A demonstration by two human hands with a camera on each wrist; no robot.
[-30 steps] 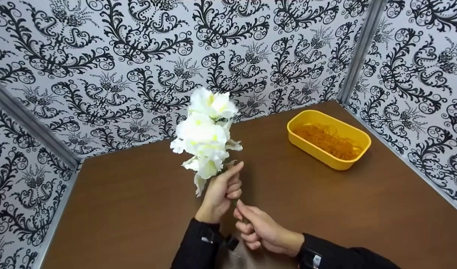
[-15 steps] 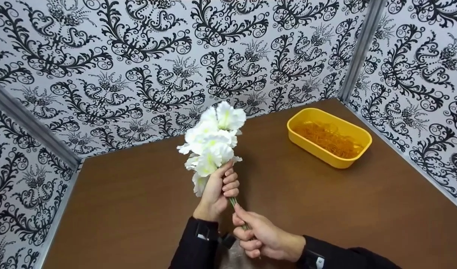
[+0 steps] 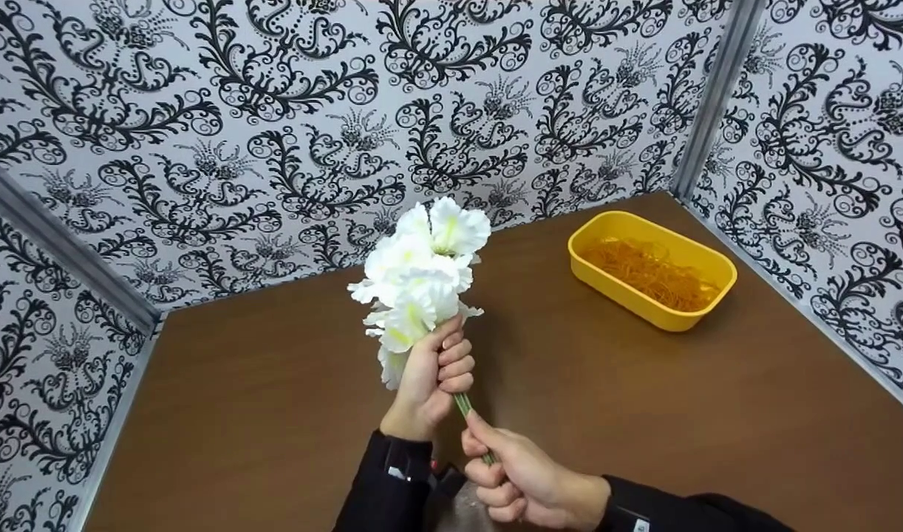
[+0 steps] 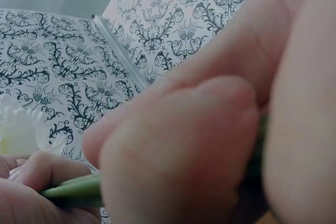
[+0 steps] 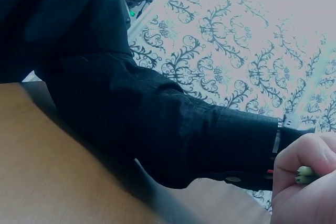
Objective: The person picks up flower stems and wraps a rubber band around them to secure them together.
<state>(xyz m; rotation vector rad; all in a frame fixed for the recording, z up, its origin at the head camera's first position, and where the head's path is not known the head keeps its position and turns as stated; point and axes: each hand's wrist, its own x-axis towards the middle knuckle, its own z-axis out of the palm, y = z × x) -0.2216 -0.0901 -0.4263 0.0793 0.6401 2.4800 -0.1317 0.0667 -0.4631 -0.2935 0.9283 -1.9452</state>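
Observation:
In the head view a bunch of white flowers with yellow-green centres leans up and slightly left. My left hand is wrapped round its stems just under the blooms. Lower down, my right hand grips the same green stems, its thumb along them. A short length of stem shows between the two fists. In the left wrist view, fingers close up cover most of the green stems. Cut stem ends poke out of a fist at the edge of the right wrist view.
A yellow tub holding a tangle of orange rubber bands stands at the back right of the brown table. Patterned black-and-white panels enclose the table at the back and sides. Something clear and crumpled lies below the hands.
The bunch has come down and its top has shifted a little right. My left hand has closed more fully round the stems, and more stem shows between the hands. My right hand keeps its grip.

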